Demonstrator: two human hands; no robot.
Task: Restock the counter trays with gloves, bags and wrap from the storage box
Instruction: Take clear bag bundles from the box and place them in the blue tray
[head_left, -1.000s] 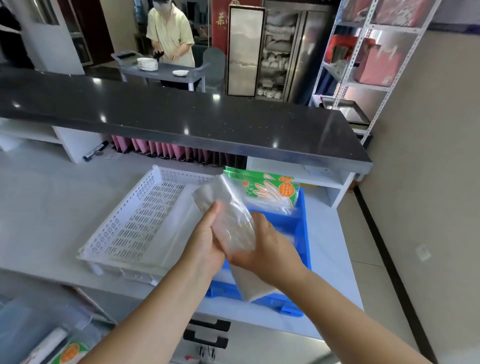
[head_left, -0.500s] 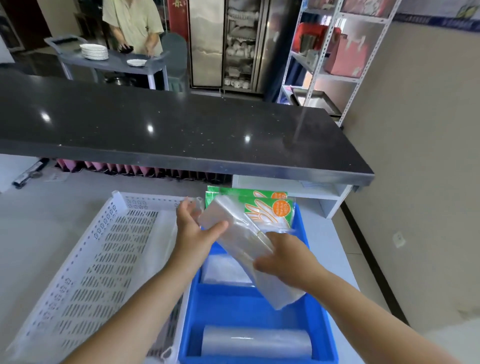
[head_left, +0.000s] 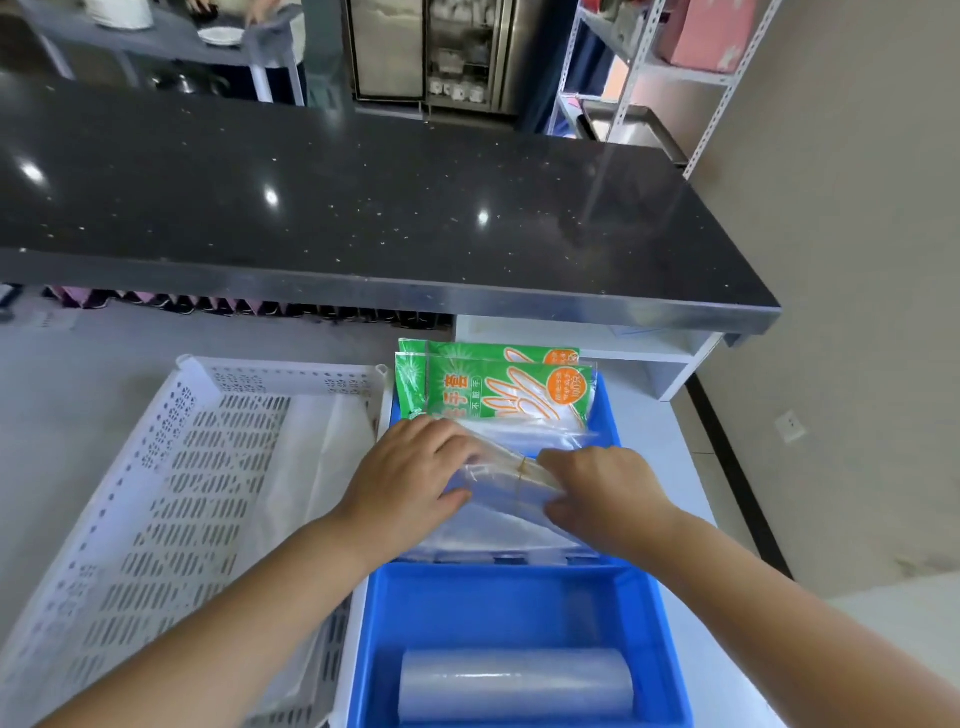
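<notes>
A blue divided tray (head_left: 498, 587) sits on the white counter. Two green glove packs (head_left: 498, 392) stand upright in its far end. A bundle of clear plastic bags (head_left: 511, 480), tied with a rubber band, lies in the middle compartment. My left hand (head_left: 410, 478) grips the bundle's left end and my right hand (head_left: 597, 493) grips its right end, both pressing it down. A roll of clear wrap (head_left: 514, 683) lies in the near compartment.
A white perforated tray (head_left: 171, 499) lined with clear plastic sits left of the blue tray. A black raised countertop (head_left: 363, 208) overhangs the far side. Beyond it stand a grey table with plates, a cabinet and metal shelving. A person's hands show at the top.
Both hands lowered the bag bundle from mid-air down into the blue tray's middle compartment. The view tilted down and closer to the trays.
</notes>
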